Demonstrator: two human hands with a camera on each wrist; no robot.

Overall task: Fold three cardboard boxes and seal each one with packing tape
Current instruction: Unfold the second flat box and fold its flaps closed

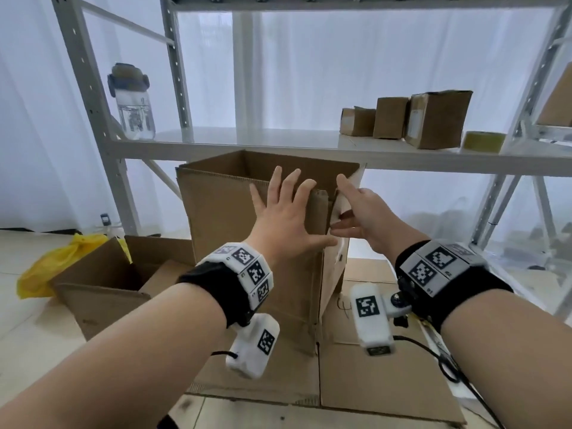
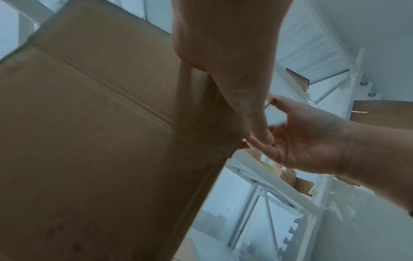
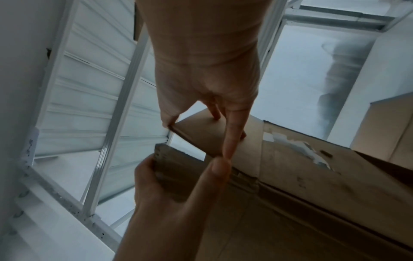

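Note:
A tall brown cardboard box [image 1: 235, 218] stands upright on the floor with its top open, just below a shelf. My left hand [image 1: 288, 218] lies flat on the near flap [image 3: 174, 164], fingers straight and spread. My right hand [image 1: 362, 212] is at the box's right corner and holds the side flap [image 3: 201, 134], thumb at its edge and fingers along its face. The two thumbs nearly touch at the corner. A roll of yellowish packing tape [image 1: 484, 141] sits on the shelf at the far right.
Flattened cardboard [image 1: 371, 382] lies under and in front of the box. Another open box [image 1: 102, 280] and a yellow bag [image 1: 52, 267] lie on the floor at left. The metal shelf [image 1: 247, 147] carries three small boxes [image 1: 433, 119] and a water bottle [image 1: 133, 109].

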